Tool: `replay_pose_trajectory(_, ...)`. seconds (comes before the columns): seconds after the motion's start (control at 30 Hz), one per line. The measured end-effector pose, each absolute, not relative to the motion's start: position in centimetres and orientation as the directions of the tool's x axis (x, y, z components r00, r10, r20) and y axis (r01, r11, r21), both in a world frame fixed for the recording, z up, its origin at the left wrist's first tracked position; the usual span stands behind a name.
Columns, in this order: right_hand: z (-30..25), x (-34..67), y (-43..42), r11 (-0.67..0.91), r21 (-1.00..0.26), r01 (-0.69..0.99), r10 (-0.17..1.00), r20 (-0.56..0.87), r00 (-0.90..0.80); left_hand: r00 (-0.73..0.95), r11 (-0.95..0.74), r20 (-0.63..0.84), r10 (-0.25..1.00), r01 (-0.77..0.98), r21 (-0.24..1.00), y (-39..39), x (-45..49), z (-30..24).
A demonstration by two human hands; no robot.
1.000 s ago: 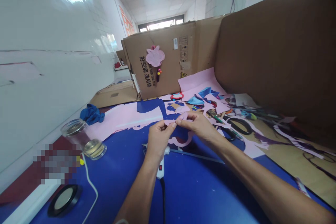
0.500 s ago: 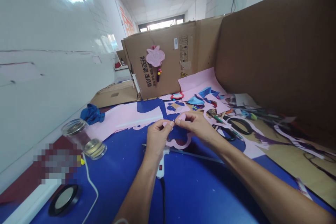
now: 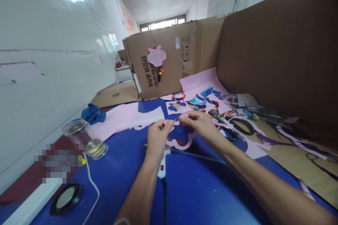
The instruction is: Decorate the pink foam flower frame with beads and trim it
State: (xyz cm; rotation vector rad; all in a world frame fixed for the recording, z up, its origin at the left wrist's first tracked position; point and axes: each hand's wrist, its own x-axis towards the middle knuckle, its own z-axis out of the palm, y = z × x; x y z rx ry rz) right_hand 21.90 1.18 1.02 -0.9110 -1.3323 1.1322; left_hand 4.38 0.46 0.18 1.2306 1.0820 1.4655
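A thin pink flower-shaped outline (image 3: 182, 145), cut from a felt-like sheet, hangs over the blue table (image 3: 190, 193). My left hand (image 3: 157, 134) pinches the upper edge of this outline between thumb and fingers. A short way to the right, my right hand (image 3: 198, 123) pinches the same edge, with a narrow pink strip between the fingertips. Under my left hand lies a white glue gun (image 3: 162, 168) with a red switch. A long translucent glue stick (image 3: 198, 156) runs off from it to the right.
A glass jar (image 3: 86, 139) lies tilted at left, near a blue cloth bundle (image 3: 93, 114). Black-handled scissors (image 3: 242, 126) and pink scraps crowd the right. Behind, a cardboard box wall (image 3: 169, 74) carries a pink cloud-like piece (image 3: 156, 57). A black round lid (image 3: 64, 198) sits front left.
My fingertips have moved slightly apart, the right hand shifting right. The pink strip between them shows more, and the outline hangs more openly.
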Motion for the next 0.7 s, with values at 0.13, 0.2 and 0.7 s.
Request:
replay_pose_trajectory(0.13,1.29,21.96,1.17,0.217,-0.972,-0.089,0.971,0.225,-0.084,-0.078,-0.211,0.203,0.976,-0.119,0.970,0.44,4.26,0.08)
replay_pose_trajectory(0.2,1.40,21.91,1.07,0.204,-0.974,-0.098,0.973,0.212,-0.088,-0.077,-0.220,0.212,0.974,-0.120,0.968,0.40,4.23,0.09)
replay_pose_trajectory(0.7,1.37,22.11,1.05,0.200,-0.973,-0.114,0.977,0.207,-0.052,-0.043,-0.190,0.185,0.982,-0.165,0.968,0.25,4.28,0.52)
